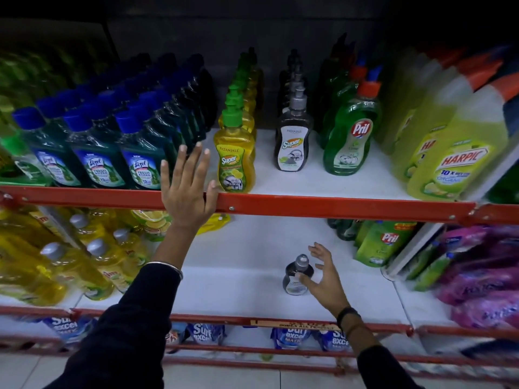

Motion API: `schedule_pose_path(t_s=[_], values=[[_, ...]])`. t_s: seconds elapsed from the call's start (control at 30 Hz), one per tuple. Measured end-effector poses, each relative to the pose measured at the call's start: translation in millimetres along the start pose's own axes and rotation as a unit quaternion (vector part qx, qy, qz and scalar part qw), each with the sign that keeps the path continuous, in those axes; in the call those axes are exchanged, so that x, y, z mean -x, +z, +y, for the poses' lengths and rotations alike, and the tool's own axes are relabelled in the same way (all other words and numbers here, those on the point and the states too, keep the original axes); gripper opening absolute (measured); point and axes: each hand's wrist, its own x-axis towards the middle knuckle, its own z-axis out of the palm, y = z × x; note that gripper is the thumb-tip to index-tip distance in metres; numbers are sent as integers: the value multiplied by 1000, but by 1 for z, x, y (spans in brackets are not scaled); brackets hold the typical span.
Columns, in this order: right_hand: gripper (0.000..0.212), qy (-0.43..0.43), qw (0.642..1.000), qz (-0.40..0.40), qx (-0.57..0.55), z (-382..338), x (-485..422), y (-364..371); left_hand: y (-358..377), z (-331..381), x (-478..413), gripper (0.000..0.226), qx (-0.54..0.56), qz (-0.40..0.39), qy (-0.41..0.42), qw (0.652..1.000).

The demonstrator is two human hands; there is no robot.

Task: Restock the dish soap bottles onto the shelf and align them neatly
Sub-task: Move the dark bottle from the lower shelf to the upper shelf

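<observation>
Hands open: left hand (pixel 187 189) on red shelf rail (pixel 309 204), right hand (pixel 325 279) by dark bottle (pixel 298 275), white lower shelf (pixel 238 287).

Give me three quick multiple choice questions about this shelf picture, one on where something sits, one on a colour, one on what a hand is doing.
1. Where does the lone dark bottle stand?
A. upper shelf
B. lower shelf
C. floor

2. What colour is the pump on the front yellow bottle?
A. green
B. blue
C. silver

3. What is the right hand doing?
A. spread open beside the dark bottle
C. shut around the bottle's neck
B. resting flat on the red rail

Answers: 1 B, it stands alone on the white lower shelf. 2 A, its pump head is green. 3 A, the fingers are spread; I cannot tell whether the thumb touches the label.
</observation>
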Motion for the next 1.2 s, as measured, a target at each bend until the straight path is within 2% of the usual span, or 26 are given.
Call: schedule_pose_path(t_s=[0.07, 0.17, 0.27, 0.43, 0.6, 0.87, 1.07, 1.2], values=[[78, 40, 998, -41, 6, 16, -6, 3, 1, 0, 0, 52, 0, 1, 0, 1000], [60, 61, 995, -74, 32, 30, -12, 7, 1, -1, 2, 52, 0, 2, 1, 1000], [48, 75, 994, -71, 34, 32, -16, 6, 1, -1, 2, 52, -2, 1, -1, 1000], [45, 64, 996, -65, 12, 13, -13, -1, 2, -3, 2, 53, -3, -1, 4, 1000], [41, 4, 999, -47, -22, -43, -9, -15, 2, -3, 2, 53, -1, -1, 7, 1000], [37, -126, 982, -19, -137, -184, -8, -48, 1, -3, 2, 53, -5, -4, 5, 1000], [42, -195, 957, 75, -202, -244, -35, -65, 0, -3, 1, 54, -12, -2, 11, 1000], [44, -199, 949, 142, -199, -247, -68, -63, 0, -3, 1, 53, -9, 1, 16, 1000]])
